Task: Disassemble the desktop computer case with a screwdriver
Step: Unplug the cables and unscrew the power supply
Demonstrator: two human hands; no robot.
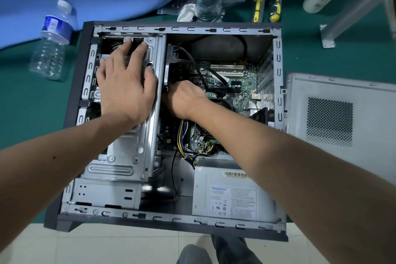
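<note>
Head view: open computer case lies on side on green mat, middle of scene. Left hand released, fingers spread flat on metal drive cage at case's left. Right hand reaches down beside cage, fingers hidden, grasp cannot be told. Side panel lies right of case. Screwdrivers lie far.

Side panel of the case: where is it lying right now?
In the head view, the removed side panel lies flat on the green mat, right of the open computer case, with its perforated vent facing up.
</note>
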